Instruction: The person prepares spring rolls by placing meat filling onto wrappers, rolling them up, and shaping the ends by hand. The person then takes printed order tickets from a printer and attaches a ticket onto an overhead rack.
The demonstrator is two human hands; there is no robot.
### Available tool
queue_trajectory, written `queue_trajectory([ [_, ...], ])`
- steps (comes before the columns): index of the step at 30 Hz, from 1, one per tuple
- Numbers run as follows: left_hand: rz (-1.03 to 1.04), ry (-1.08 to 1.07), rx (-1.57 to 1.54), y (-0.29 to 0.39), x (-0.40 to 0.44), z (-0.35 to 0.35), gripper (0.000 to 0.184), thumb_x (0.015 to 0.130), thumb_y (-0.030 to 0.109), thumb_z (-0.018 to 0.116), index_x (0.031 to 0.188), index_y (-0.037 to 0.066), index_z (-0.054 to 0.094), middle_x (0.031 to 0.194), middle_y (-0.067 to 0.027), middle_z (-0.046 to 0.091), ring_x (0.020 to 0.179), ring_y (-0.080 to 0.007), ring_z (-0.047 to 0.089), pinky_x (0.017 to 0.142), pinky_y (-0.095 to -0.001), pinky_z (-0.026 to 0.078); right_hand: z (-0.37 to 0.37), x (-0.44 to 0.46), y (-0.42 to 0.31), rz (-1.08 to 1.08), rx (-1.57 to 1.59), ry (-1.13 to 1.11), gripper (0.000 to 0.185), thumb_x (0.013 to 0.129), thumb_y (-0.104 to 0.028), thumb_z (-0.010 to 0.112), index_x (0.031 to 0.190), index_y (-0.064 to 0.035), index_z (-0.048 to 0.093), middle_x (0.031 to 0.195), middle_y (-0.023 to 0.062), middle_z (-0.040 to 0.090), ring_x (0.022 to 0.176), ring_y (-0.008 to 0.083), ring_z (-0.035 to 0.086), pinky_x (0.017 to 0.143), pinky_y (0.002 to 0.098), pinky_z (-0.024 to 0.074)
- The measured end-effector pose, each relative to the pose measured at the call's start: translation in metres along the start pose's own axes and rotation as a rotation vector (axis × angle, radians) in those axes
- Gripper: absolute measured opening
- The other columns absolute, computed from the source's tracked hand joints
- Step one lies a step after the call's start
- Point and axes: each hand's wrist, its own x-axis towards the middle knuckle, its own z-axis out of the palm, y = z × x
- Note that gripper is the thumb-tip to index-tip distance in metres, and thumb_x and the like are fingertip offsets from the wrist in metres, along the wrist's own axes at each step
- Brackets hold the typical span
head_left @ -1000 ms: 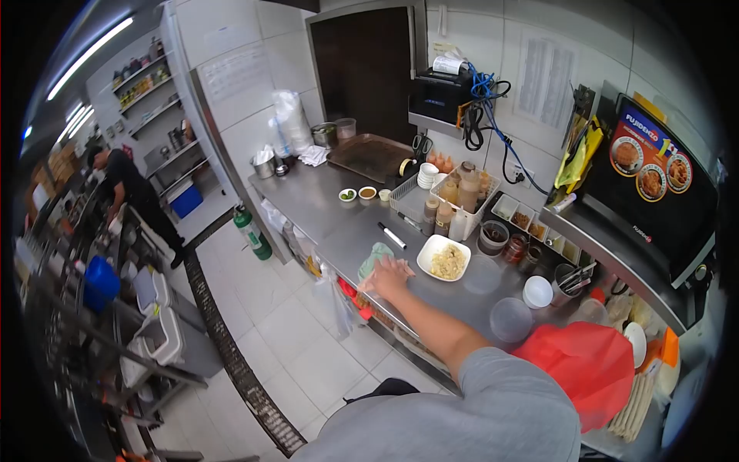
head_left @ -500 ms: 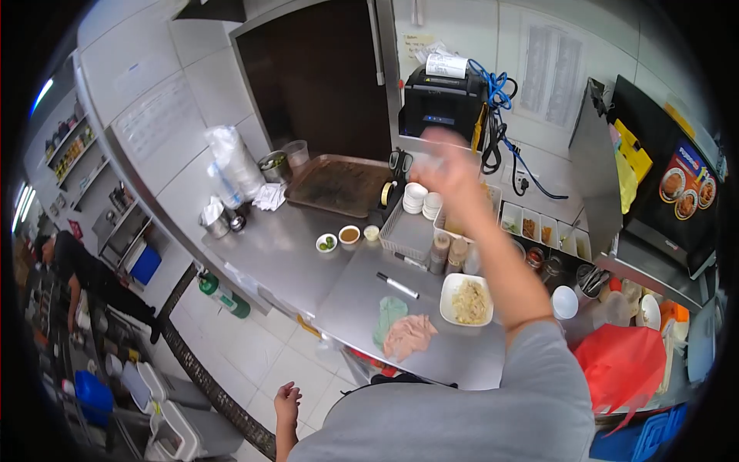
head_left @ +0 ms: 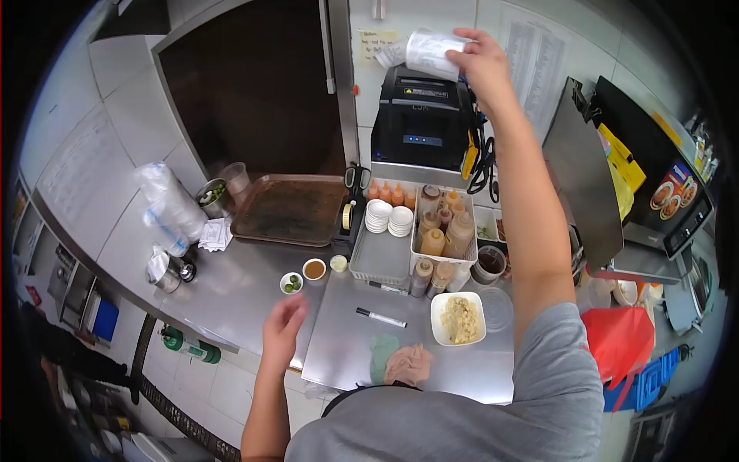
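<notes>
My right hand (head_left: 483, 68) is raised at the top, its fingers closed on the edge of a curled white paper receipt (head_left: 436, 52) above the black printer (head_left: 425, 115). My left hand (head_left: 283, 327) hovers over the steel counter's front edge, slightly blurred, its fingers partly curled and nothing visible in them. Just beyond it are a small bowl of green citrus (head_left: 291, 283) and a bowl of brown sauce (head_left: 314, 269). A black-and-white marker (head_left: 382, 317) lies to its right, near a green cloth (head_left: 382, 356), a pink cloth (head_left: 409, 364) and a square bowl of food (head_left: 459, 319).
A brown tray (head_left: 289, 209) lies at the back left beside plastic bags (head_left: 171, 204). Baskets hold white dishes and sauce bottles (head_left: 460, 235). A red bag (head_left: 618, 345) is at the right. Another person in dark clothes (head_left: 73, 346) is at the far left.
My right hand has left the pink cloth, moved up to the printer and taken hold of the paper. My left hand has come into view and risen to the counter. The view has turned.
</notes>
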Motion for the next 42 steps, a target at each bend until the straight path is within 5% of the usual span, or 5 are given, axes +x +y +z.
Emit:
queue_trajectory([
  [16,-0.117,-0.75,-0.327,0.087,0.13,0.121,0.07,0.091,0.037,0.06,0.145,0.007,0.028,0.112,-0.0107,0.057,0.099,-0.0154,0.057,0.084,-0.028,0.046,0.042,-0.259,-0.016,0.521,-0.092,-0.526,0.035,0.078,0.01,0.058,0.108,-0.0066,0.062,0.101,0.0036,0.064,0.085,0.0106,0.059,0.075,0.0269,0.0477],
  [20,-0.446,-0.838,-0.112,0.03,0.135,0.106,0.088,0.082,0.047,0.068,0.146,0.005,0.024,0.1,-0.0075,0.059,0.085,-0.0134,0.058,0.077,-0.0286,0.046,0.057,-0.294,0.007,0.103,-0.213,-0.74,0.038,0.067,0.007,0.058,0.103,-0.007,0.062,0.097,0.0127,0.063,0.09,0.0336,0.058,0.076,0.0408,0.0473],
  [24,-0.699,-0.827,-0.168,-0.02,0.12,0.089,0.084,0.082,0.034,0.07,0.146,0.006,0.024,0.098,-0.0077,0.06,0.082,-0.0127,0.058,0.074,-0.028,0.046,0.087,-0.333,0.025,-0.048,-0.399,-1.009,0.031,0.065,-0.001,0.059,0.095,-0.0087,0.064,0.086,0.0094,0.06,0.088,0.0303,0.057,0.077,0.0381,0.0469],
  [28,-0.474,-0.571,-0.398,-0.058,0.115,0.065,0.069,0.078,-0.008,0.062,0.14,0.008,0.035,0.094,-0.0042,0.063,0.072,-0.0077,0.055,0.06,-0.0201,0.042,0.105,-0.349,0.031,-0.041,-0.29,-1.017,0.03,0.064,0.0,0.059,0.093,-0.0086,0.063,0.085,0.0077,0.058,0.086,0.0292,0.056,0.076,0.0376,0.0472],
  [42,0.123,-0.168,-0.473,-0.03,0.108,0.02,0.045,0.084,-0.007,0.058,0.127,0.005,0.048,0.108,-0.0035,0.06,0.09,-0.0087,0.056,0.075,-0.0219,0.045,0.056,-0.222,-0.023,-0.002,-0.216,-0.367,0.022,0.076,0.007,0.07,0.094,-0.0039,0.062,0.093,0.0066,0.062,0.085,0.016,0.06,0.078,0.0284,0.0475],
])
